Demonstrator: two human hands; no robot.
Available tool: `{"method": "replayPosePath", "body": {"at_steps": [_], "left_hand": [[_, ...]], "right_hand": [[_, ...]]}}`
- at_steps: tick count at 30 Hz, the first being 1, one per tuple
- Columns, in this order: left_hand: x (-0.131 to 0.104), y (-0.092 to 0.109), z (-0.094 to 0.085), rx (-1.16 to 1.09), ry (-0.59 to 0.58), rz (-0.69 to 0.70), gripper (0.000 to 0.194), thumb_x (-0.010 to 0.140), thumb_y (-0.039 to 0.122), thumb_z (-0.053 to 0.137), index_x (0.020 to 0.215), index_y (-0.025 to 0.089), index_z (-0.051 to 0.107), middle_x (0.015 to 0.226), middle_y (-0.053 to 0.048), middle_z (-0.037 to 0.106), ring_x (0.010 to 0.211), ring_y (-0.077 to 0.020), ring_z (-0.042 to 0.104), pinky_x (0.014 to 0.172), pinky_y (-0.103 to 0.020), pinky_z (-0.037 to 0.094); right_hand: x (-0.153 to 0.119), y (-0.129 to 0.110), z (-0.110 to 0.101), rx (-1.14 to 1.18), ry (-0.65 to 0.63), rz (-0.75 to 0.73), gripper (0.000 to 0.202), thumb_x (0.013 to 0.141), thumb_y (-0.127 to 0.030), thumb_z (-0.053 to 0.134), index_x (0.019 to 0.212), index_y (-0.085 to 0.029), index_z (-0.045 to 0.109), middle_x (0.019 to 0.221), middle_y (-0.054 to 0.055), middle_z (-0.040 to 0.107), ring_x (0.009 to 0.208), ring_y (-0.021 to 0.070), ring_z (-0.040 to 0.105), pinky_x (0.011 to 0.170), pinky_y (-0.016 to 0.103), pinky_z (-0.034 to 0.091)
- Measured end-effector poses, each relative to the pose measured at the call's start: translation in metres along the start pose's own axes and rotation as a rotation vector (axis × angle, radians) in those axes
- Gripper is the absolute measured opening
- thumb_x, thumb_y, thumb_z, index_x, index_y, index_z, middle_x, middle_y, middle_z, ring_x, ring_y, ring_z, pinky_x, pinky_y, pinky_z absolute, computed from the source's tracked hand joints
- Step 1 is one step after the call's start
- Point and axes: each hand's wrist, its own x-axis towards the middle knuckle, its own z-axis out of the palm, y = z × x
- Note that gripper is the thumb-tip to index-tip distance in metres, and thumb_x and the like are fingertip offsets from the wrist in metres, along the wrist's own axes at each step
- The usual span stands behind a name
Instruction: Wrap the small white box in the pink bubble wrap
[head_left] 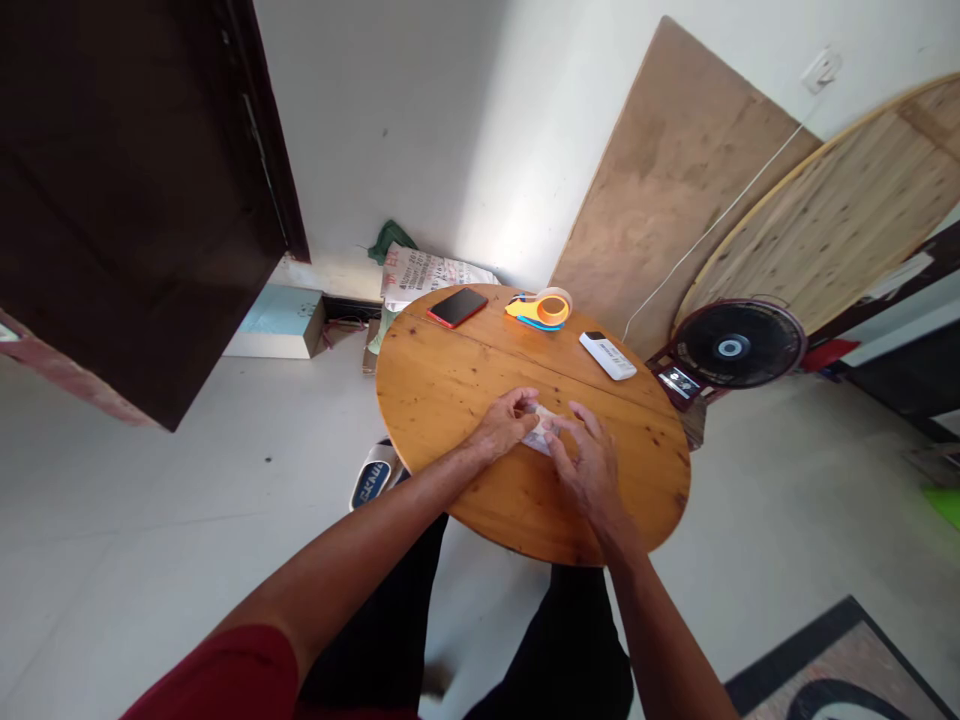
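A small whitish, see-through packet or piece of wrapping (pixel 538 432) lies on the round wooden table (pixel 450 400), between my two hands. My left hand (pixel 506 422) touches its left side, thumb and fingers curled over the edge. From the right, my right hand (pixel 589 455) reaches over it with fingers bent and spread, the fingertips near or on its right edge. What the packet is made of or holds is too small to tell.
Toward the table's far edge are a red-edged phone (pixel 457 307), an orange tape dispenser (pixel 541 308) with something blue, and a white remote-like object (pixel 607 356). A round black fan (pixel 735 343) stands right of the table; boards lean on the wall.
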Motion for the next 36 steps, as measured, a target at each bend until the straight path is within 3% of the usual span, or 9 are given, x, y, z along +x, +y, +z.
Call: {"method": "replayPosePath", "body": {"at_steps": [7,17,22,27,32,36], "left_hand": [[-0.004,0.009,0.001,0.053,0.011,-0.026,0.044,0.071,0.011,0.058,0.115,0.012,0.055,0.097,-0.004,0.059,0.077,-0.0099,0.053,0.072,-0.023,0.045],[-0.004,0.01,0.0,0.125,0.023,-0.008,0.04,0.073,0.012,0.058,0.113,0.012,0.058,0.097,-0.005,0.061,0.079,-0.0114,0.054,0.076,-0.024,0.047],[-0.005,0.011,0.001,0.11,0.022,-0.008,0.04,0.072,0.011,0.058,0.112,0.013,0.058,0.095,-0.004,0.062,0.079,-0.0112,0.055,0.077,-0.024,0.047],[-0.004,0.007,0.002,0.091,-0.001,-0.014,0.043,0.072,0.013,0.061,0.115,0.012,0.056,0.097,-0.005,0.063,0.08,-0.0124,0.057,0.078,-0.026,0.048],[-0.001,-0.004,0.001,0.122,-0.001,0.092,0.06,0.066,0.02,0.073,0.122,0.016,0.054,0.118,-0.011,0.06,0.104,-0.0206,0.057,0.091,-0.032,0.046],[-0.002,-0.009,0.002,0.162,-0.011,0.122,0.077,0.066,0.021,0.074,0.136,0.016,0.043,0.13,-0.014,0.053,0.117,-0.0247,0.052,0.1,-0.036,0.042]], "right_hand": [[0.023,0.002,-0.019,-0.167,-0.16,-0.204,0.025,0.091,-0.035,0.05,0.097,-0.023,0.071,0.127,0.012,0.059,0.107,0.0266,0.058,0.087,0.042,0.04],[0.022,-0.007,-0.013,-0.298,-0.102,-0.35,0.025,0.094,-0.025,0.044,0.092,-0.02,0.069,0.12,0.011,0.065,0.089,0.0219,0.059,0.088,0.042,0.036],[0.026,-0.001,-0.006,-0.193,0.02,-0.235,0.021,0.091,-0.022,0.046,0.085,-0.018,0.065,0.115,0.011,0.067,0.095,0.022,0.062,0.084,0.038,0.04],[0.04,0.009,-0.004,-0.018,0.024,-0.101,0.018,0.088,-0.021,0.044,0.084,-0.019,0.062,0.116,0.012,0.065,0.104,0.0235,0.061,0.086,0.037,0.044],[0.056,0.018,-0.001,0.08,0.017,-0.033,0.021,0.087,-0.024,0.043,0.077,-0.02,0.061,0.114,0.014,0.064,0.107,0.0252,0.059,0.089,0.041,0.046],[0.068,0.023,-0.003,0.129,0.049,-0.006,0.021,0.086,-0.027,0.043,0.073,-0.02,0.059,0.111,0.015,0.064,0.106,0.0252,0.059,0.087,0.041,0.046]]}}
